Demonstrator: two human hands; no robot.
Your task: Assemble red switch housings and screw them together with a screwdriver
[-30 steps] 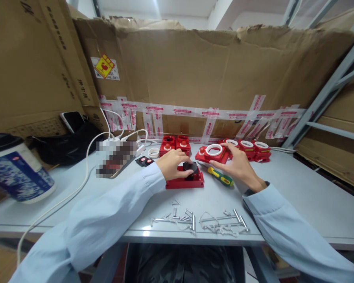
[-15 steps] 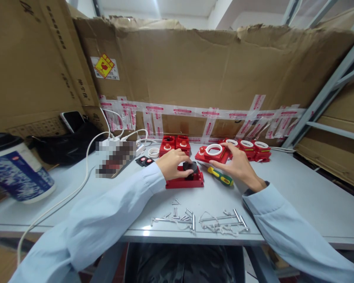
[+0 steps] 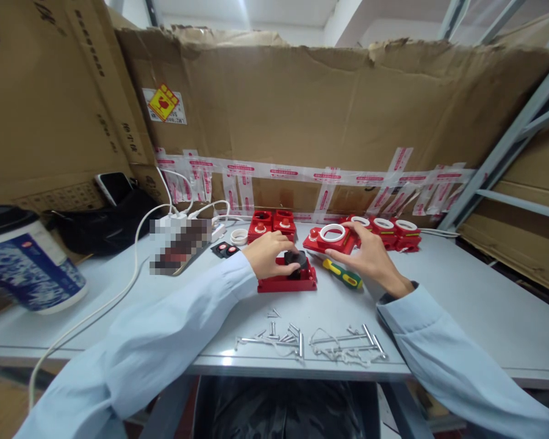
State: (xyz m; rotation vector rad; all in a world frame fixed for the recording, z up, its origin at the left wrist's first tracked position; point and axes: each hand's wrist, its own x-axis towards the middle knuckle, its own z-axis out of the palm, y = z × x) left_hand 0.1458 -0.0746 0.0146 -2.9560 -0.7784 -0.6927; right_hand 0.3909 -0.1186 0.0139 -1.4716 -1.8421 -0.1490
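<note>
My left hand (image 3: 273, 259) is closed around a black round part (image 3: 295, 261) that sits in a red open housing (image 3: 287, 284) on the table. Between thumb and fingers, my right hand (image 3: 368, 259) grips a red cover (image 3: 312, 243) with a white ring (image 3: 332, 232) and a red knob on it, tilted up off the tabletop. Just below that cover lies a yellow-and-green screwdriver handle (image 3: 342, 274); its tip is hidden. Toward the front edge are loose screws (image 3: 286, 336) and metal T-shaped rods with strings (image 3: 348, 347).
Several red units with white rings (image 3: 383, 224) stand behind my right hand. Two more red units (image 3: 272, 224) stand at the back, beside stacked white rings (image 3: 238, 236) and black labels (image 3: 224, 249). A paper cup (image 3: 30, 262), cable and power strip (image 3: 217, 233) occupy the left. Cardboard (image 3: 293, 110) walls the back.
</note>
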